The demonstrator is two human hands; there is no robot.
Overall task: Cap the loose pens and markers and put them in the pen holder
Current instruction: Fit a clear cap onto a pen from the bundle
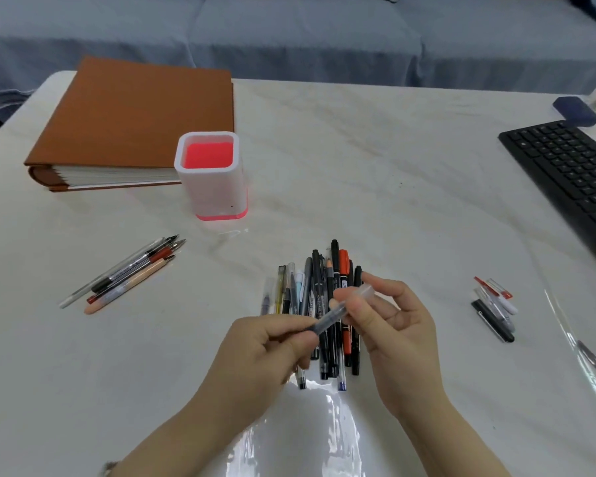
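My left hand (269,346) grips the barrel of a translucent grey pen (327,320), which slants up to the right. My right hand (393,325) pinches its clear cap (362,291) at the pen's upper end. Both hands hover over a pile of several pens and markers (327,294) in black, red and grey. Several uncapped pens (131,273) lie to the left with tips toward the holder. A few loose caps (494,308) lie to the right. The white pen holder (210,197) with a pink inside stands upright behind, with nothing in it.
A brown album (135,111) lies at the back left, just behind the holder. A black keyboard (572,173) runs along the right edge, with a dark blue box (577,110) behind it. Clear plastic film (307,432) covers the white tabletop.
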